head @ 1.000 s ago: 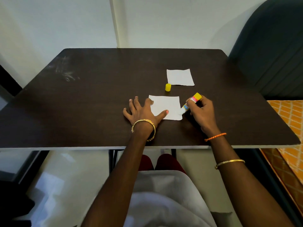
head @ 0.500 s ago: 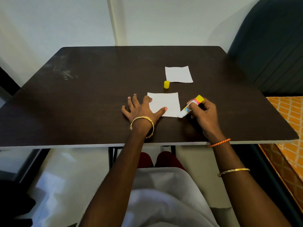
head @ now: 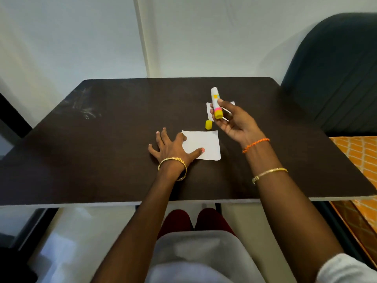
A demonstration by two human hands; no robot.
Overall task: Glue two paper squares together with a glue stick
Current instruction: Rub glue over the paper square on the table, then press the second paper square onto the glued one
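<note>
Left hand (head: 171, 149): I am pressing spread fingers on the near paper square (head: 204, 145), frame centre.
Right hand (head: 232, 121): I am gripping the glue stick (head: 215, 103), raised upright above.

There are two paper squares on the bench (head: 122, 139). One paper square (head: 206, 146) lies near the front edge, in the middle. The other paper square (head: 209, 111) lies farther back, partly hidden. There is one glue stick (head: 215, 103). There is one yellow cap (head: 208, 125), and it stands between the two squares. There are two hands, a left hand (head: 172, 149) and a right hand (head: 234, 123). There are three bangles or bands on the arms: one gold bangle (head: 173, 162) on the left wrist, one orange band (head: 256, 144) on the right wrist, and one more gold bangle (head: 269, 174) on the right arm. There is one dark chair (head: 336, 68) past the right edge of the bench.
</note>
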